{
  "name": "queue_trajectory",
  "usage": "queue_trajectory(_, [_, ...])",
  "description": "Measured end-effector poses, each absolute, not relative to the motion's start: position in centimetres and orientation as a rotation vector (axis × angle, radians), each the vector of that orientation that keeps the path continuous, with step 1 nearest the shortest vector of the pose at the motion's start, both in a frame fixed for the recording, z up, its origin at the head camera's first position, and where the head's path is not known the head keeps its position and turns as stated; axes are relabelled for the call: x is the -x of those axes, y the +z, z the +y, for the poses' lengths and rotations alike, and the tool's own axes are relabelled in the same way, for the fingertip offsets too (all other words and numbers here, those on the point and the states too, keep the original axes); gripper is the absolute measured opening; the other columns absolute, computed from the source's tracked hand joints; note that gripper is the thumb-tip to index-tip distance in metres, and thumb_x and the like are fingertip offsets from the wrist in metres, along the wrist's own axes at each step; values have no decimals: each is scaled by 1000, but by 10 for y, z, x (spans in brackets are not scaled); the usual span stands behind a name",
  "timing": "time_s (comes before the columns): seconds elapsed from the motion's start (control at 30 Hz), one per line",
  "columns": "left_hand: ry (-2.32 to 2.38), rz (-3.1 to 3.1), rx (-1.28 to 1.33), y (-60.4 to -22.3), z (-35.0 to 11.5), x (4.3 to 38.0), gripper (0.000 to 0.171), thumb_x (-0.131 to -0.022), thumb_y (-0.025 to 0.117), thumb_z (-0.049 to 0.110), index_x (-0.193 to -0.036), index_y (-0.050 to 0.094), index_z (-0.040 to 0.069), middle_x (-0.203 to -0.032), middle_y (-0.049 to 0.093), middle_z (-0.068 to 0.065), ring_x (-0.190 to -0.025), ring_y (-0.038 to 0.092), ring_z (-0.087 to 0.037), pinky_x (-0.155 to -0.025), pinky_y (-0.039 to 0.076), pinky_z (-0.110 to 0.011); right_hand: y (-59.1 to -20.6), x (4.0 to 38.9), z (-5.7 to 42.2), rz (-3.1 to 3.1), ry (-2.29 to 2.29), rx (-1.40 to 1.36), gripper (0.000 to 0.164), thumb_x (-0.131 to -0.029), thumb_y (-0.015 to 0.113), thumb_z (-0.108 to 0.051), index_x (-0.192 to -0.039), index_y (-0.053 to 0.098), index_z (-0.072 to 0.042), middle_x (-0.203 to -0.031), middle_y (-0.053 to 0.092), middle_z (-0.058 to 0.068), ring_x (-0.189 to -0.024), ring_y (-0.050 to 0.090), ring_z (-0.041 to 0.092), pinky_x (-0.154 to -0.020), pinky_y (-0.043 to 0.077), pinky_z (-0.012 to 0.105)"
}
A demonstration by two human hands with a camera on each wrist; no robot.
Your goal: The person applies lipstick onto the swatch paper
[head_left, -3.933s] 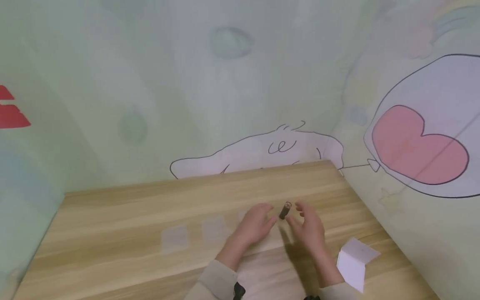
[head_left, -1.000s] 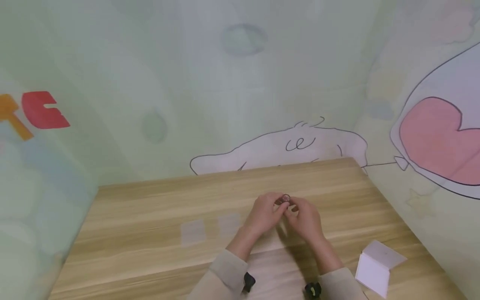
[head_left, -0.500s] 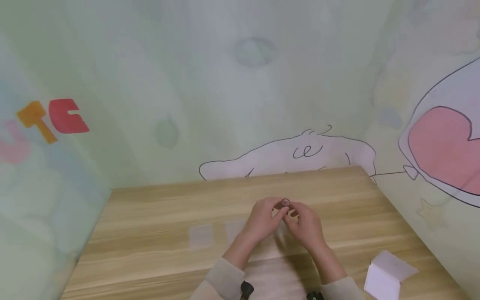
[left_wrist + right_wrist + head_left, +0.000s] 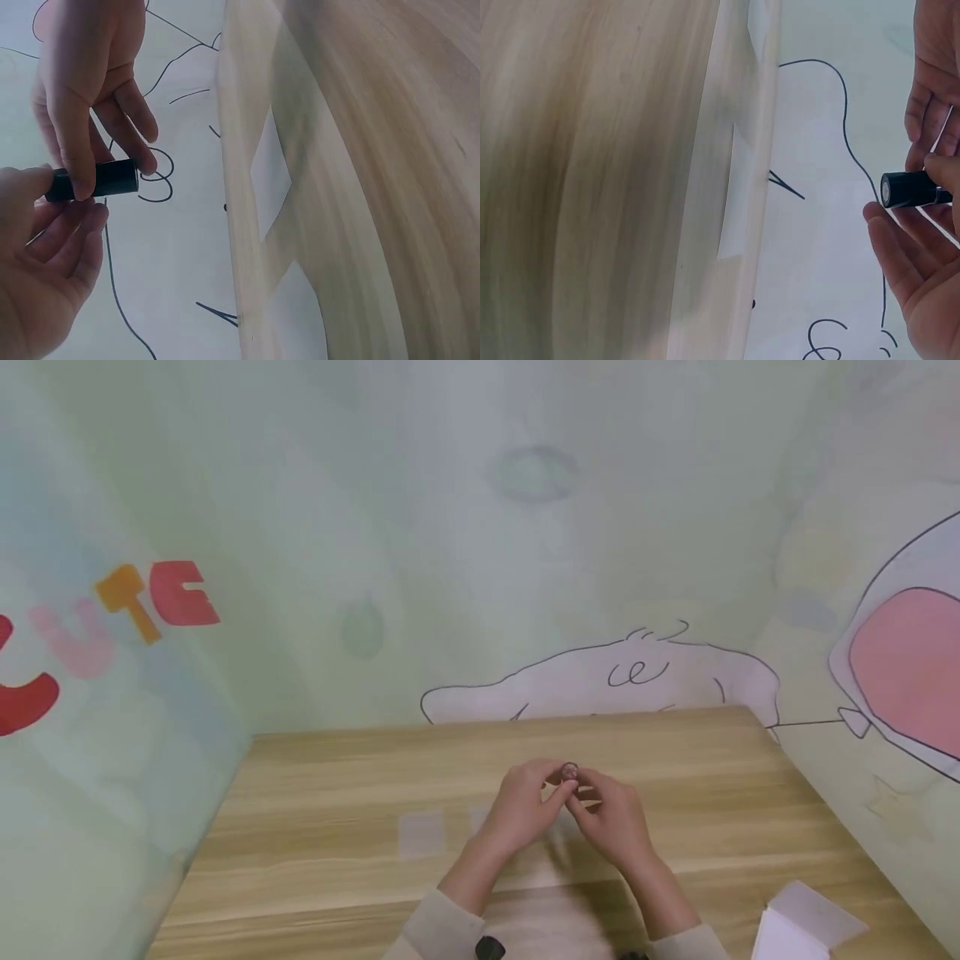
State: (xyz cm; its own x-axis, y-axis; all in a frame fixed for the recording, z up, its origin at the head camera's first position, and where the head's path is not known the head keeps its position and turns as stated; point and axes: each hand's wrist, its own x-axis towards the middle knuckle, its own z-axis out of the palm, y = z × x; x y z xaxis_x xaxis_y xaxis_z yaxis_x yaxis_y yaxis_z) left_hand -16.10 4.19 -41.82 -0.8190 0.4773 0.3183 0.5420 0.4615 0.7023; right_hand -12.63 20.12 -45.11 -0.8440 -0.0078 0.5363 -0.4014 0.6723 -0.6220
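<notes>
In the head view, my left hand (image 4: 525, 802) and right hand (image 4: 615, 822) meet around a small black cylinder (image 4: 570, 773), whose round end shows a dark rim and a reddish-brown middle. Seen from the left wrist, the smooth black cylinder (image 4: 112, 178) is pinched by the left hand (image 4: 49, 262) at its upper part, while fingers of the right hand (image 4: 94, 82) hold it from the other side. The right wrist view shows a pale disc in the cylinder's lower end (image 4: 889, 190), pointing toward the table. The right hand's fingertips are right at its side.
Pale square sheets (image 4: 422, 835) lie flat on the wooden table (image 4: 315, 827) left of the hands. A folded white card (image 4: 813, 914) stands partly spread near the right front edge. Printed walls (image 4: 450, 568) border the table behind and at both sides.
Around four seconds ago the fingers were spread on either side of the cylinder; now both hands have closed in and grip it. Since then the head view has swung left.
</notes>
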Motion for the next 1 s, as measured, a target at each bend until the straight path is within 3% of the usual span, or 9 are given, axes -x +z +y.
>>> queue_trajectory(0.37, [-1319,-2609,901,-413,30,155,24,-102,63,25,-120,72,14,-114,73,2,-104,66,-9,-90,55,-31,-450,125,193,-2344,1116,-404,29,-86,78,1,-114,72,-1,-109,74,16,-76,75,26,-61,56,17])
queue_trajectory(0.77, [-1389,-2481,881,-415,11,151,18,-99,67,16,-114,73,9,-107,74,-1,-96,68,-12,-85,56,-34,-450,128,179,-2336,1112,-490,28,-84,82,-5,-111,73,-6,-105,76,10,-77,75,17,-63,57,19])
queue_trajectory(1.0, [-1410,-2460,862,-412,1,151,19,-100,65,20,-114,73,10,-107,74,1,-96,67,-10,-83,56,-31,-448,131,172,-2317,1100,-522,29,-84,82,-6,-111,74,-7,-104,76,9,-76,74,13,-63,57,18])
